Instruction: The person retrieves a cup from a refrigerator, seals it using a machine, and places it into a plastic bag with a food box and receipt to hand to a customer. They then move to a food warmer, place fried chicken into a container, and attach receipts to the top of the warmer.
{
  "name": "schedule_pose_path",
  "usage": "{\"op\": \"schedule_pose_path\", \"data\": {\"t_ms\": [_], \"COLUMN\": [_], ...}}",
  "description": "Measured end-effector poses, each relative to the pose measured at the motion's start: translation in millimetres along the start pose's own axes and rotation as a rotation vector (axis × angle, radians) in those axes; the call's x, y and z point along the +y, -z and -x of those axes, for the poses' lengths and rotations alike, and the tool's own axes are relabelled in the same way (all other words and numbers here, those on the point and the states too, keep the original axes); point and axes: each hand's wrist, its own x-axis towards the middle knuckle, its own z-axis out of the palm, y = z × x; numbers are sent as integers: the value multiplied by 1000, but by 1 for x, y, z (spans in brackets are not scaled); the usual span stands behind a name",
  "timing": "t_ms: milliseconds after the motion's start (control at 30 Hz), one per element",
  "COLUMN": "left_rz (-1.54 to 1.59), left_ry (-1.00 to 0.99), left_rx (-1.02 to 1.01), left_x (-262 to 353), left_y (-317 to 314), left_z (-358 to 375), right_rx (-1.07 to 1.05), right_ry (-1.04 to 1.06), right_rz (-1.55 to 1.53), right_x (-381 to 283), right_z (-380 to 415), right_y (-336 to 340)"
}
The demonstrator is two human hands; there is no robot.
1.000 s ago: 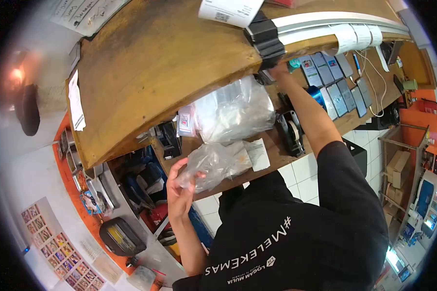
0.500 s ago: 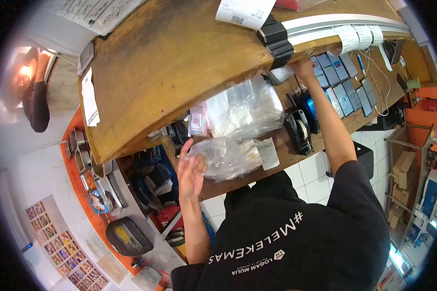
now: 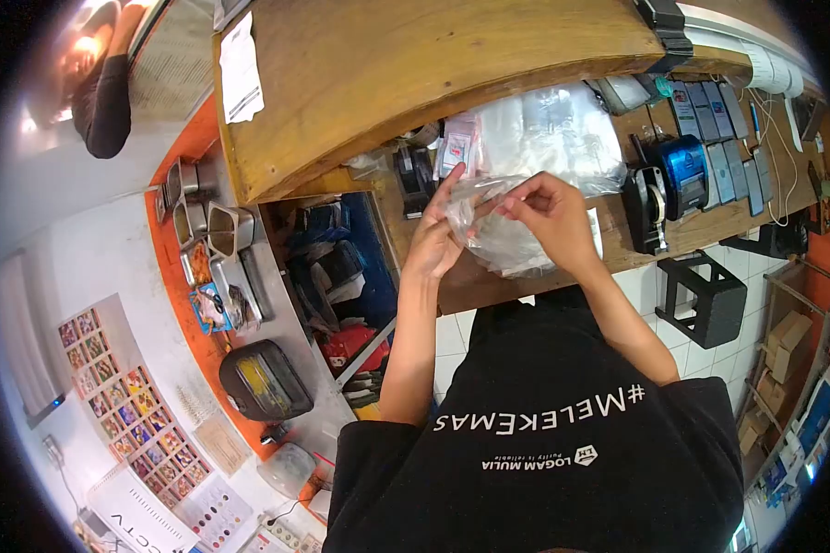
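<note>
A crumpled clear plastic bag [image 3: 503, 241] is between my two hands, above the front edge of the wooden desk. My left hand [image 3: 435, 241] grips its left side, with the index finger pointing up along the plastic. On the other side, my right hand [image 3: 560, 221] is closed in a pinch at the bag's upper edge. Whether anything small sits between those right fingertips is hidden. Behind the hands lies a stack of clear plastic sleeves [image 3: 563, 134], and small pink-edged packets [image 3: 458, 147] are just left of it.
A raised wooden shelf [image 3: 387, 83] overhangs the desk's back. To the right stand a black tape dispenser [image 3: 650, 207], a blue device [image 3: 681, 175] and several phones [image 3: 724, 170]. A black stool [image 3: 710, 300] is on the tiled floor. Metal trays [image 3: 229, 230] line the left counter.
My right hand has come back from under the shelf at the right and now meets the plastic bag. My left hand has stayed with the bag. The whole view has shifted.
</note>
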Motion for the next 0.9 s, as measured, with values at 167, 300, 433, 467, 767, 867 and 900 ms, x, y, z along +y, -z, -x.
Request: {"op": "schedule_pose_path", "data": {"t_ms": [167,300,433,467,767,867,900], "left_rz": [3,11,-56,-241,-913,-971,-1034], "left_ry": [-1,-20,10,-27,-105,-147,-179], "left_rx": [-12,-80,-51,-41,214,304,322], "left_x": [3,0,-1,-2,4,14,17], "left_y": [17,27,28,29,20,3,-1], "left_z": [10,19,23,23,42,52,54], "right_rx": [132,51,72,88,40,10,-15], "right_ry": [170,362,146,136,271,368,429], "right_rz": [64,738,563,551,763,881,973], "right_x": [-35,-12,16,22,2,-16,-19], "right_z": [25,27,18,16,30,50,55], "right_y": [-15,-27,-47,-50,-59,-75,-79]}}
